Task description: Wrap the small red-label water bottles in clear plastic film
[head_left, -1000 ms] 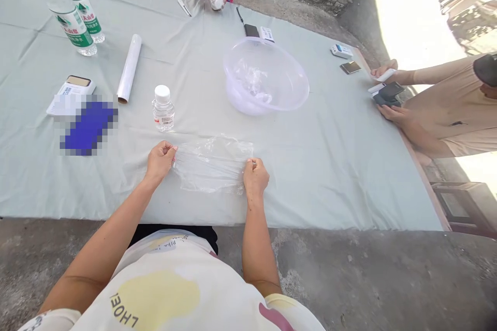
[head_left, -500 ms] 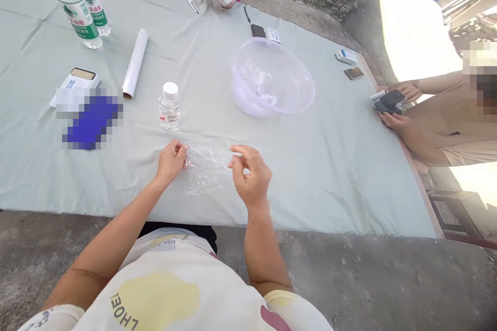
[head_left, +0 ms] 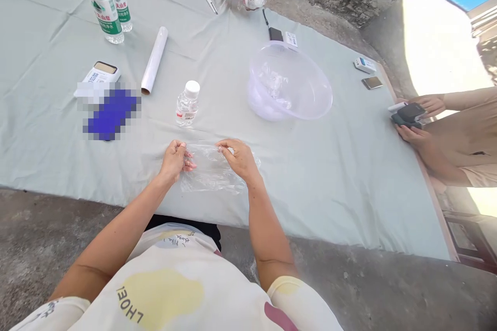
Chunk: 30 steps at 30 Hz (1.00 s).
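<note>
A thin sheet of clear plastic film [head_left: 212, 168], crinkled and see-through, stretches just above the near side of the table. My left hand [head_left: 173, 161] pinches its left edge, and some fingertips show through the film. On the upper edge, the thumb and forefinger of my right hand [head_left: 237, 158] are closed on the same film. I cannot tell whether it is a single layer or a bag. Just beyond my left hand stands a small clear bottle [head_left: 187, 108] with a white cap, upright and untouched.
A translucent bowl [head_left: 318, 106] holding crumpled clear plastic stands beyond my right hand. Left are a white roll [head_left: 154, 61], water bottles [head_left: 106, 20] and a blurred blue item [head_left: 112, 116]. Across the table [head_left: 330, 186], one person holds clear plastic; another at right holds a dark device [head_left: 409, 114].
My right hand has moved left, closer to my left hand, and now pinches the film's upper edge. The film lies more spread out. The whole view has shifted, so the table things appear further right.
</note>
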Available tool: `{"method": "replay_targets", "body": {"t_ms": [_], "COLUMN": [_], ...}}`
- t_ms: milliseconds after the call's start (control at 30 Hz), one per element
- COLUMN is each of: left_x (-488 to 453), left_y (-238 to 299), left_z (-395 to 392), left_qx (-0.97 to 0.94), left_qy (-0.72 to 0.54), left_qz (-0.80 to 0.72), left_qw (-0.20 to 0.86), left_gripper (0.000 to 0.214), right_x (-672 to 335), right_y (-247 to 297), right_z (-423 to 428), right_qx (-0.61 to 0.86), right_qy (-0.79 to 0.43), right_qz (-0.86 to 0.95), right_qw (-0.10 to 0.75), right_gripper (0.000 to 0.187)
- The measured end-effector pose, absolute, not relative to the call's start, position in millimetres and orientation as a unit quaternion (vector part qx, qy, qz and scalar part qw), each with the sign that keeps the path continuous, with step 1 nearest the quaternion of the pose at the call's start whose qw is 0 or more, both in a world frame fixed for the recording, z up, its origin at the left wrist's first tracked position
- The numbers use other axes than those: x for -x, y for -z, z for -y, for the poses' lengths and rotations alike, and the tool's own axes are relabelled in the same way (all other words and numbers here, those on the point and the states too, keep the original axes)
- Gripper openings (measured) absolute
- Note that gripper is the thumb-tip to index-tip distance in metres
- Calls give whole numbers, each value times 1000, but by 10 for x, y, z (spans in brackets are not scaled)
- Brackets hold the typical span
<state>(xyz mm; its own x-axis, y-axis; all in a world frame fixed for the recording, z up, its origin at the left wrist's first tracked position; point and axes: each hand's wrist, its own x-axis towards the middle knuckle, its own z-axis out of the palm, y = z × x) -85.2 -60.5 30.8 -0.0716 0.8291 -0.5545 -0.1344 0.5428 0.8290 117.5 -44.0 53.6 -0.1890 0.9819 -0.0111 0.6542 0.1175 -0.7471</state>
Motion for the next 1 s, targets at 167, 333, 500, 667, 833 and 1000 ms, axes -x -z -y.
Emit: {"method": "replay_targets", "body": {"t_ms": [167, 333, 500, 667, 833, 1000], "left_x": [957, 1219, 1662, 2008, 2025, 1905], "left_y": [-286, -353, -360, -400, -657, -764], "left_z": [686, 809, 971, 1162, 1185, 1085], "left_qx": [-388, -474, -494, -549, -602, -625], "left_qy": [-383, -341, -312, -222, -88, -25], "left_qz": [-655, -683, -703, -711, -754, -738], "left_qw": [524, 439, 405, 379, 248, 253], "left_gripper": [13, 11, 10, 15, 28, 30], "right_x": [-1031, -755, -484, -330, -277, -306], "right_y": [-472, -308, -235, -213, -224, -228], "right_z": [77, -250, -351, -375, -370, -364], "right_qx": [634, 672, 669, 643, 638, 639], "right_qy": [-410, -274, -201, -161, -177, -183], "right_qz": [598, 671, 710, 748, 749, 745], "right_qw": [268, 151, 91, 45, 38, 54], "right_gripper": [25, 21, 19, 21, 28, 29]}}
